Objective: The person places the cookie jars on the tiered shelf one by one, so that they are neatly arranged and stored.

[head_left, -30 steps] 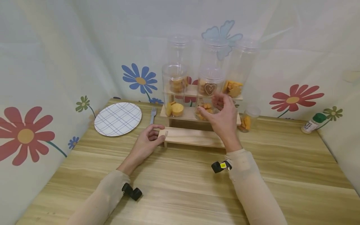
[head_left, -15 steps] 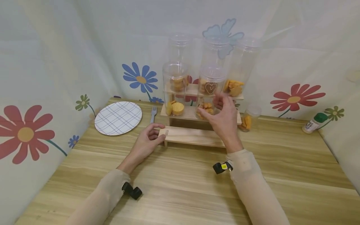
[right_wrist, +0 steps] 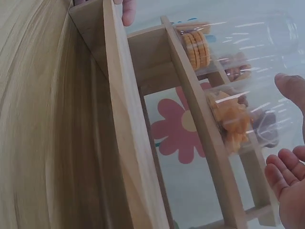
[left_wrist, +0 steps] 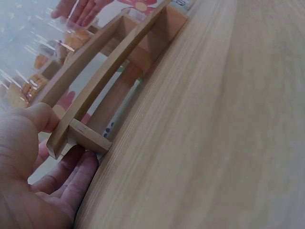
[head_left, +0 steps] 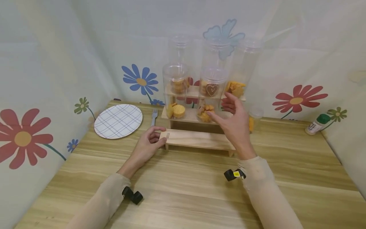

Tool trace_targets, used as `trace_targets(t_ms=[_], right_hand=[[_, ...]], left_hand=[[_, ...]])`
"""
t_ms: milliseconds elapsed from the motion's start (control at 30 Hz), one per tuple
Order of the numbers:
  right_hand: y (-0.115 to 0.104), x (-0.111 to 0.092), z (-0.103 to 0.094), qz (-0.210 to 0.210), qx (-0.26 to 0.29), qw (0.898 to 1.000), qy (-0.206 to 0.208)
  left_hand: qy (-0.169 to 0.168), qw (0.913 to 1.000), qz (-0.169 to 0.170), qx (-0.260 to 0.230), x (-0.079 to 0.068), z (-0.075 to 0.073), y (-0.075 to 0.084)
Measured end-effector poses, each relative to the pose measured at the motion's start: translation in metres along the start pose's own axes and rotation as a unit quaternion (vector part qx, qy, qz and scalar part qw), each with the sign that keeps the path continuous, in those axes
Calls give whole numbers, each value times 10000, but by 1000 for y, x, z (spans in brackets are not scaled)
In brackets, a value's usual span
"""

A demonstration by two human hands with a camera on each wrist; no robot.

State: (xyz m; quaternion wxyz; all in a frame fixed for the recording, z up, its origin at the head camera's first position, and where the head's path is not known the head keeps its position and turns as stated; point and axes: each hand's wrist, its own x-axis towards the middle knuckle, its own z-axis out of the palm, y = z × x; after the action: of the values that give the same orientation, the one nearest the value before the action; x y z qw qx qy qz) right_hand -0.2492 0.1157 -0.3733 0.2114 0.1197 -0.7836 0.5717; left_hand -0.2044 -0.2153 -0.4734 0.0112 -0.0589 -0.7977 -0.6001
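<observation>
A tiered wooden rack (head_left: 197,138) stands on the table, its lowest step bare. My left hand (head_left: 144,144) grips the left end of that step; in the left wrist view the thumb lies at the board's edge and fingers reach beside its short leg (left_wrist: 88,136). My right hand (head_left: 237,124) hovers before the middle step, fingers spread around nothing. Just left of it stands a clear jar (head_left: 213,74) of small orange-brown snacks; the right wrist view shows a gap between this jar (right_wrist: 267,102) and the fingers. Another clear jar (head_left: 175,68) with round biscuits stands at the step's left.
Three tall clear jars of snacks stand on the top tier, the right one (head_left: 247,57) behind my hand. A small lidded jar (head_left: 256,113) is partly hidden by my right hand. A checked plate (head_left: 118,121) and grey fork (head_left: 154,117) lie left; a green-capped bottle (head_left: 317,124) stands far right.
My right hand has drawn back to the right, away from the middle-step jar, its fingers spreading wider. The left hand keeps its hold on the rack.
</observation>
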Motion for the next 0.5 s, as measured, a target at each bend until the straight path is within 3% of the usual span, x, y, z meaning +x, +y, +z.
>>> trace_targets(t_ms=[300, 500], right_hand=[[1, -6, -41, -671, 412, 9956, 504], [18, -8, -76, -560, 206, 9944, 876]], left_hand=[[44, 10000, -34, 36, 0, 0, 2], [23, 9999, -74, 69, -1, 1, 2]])
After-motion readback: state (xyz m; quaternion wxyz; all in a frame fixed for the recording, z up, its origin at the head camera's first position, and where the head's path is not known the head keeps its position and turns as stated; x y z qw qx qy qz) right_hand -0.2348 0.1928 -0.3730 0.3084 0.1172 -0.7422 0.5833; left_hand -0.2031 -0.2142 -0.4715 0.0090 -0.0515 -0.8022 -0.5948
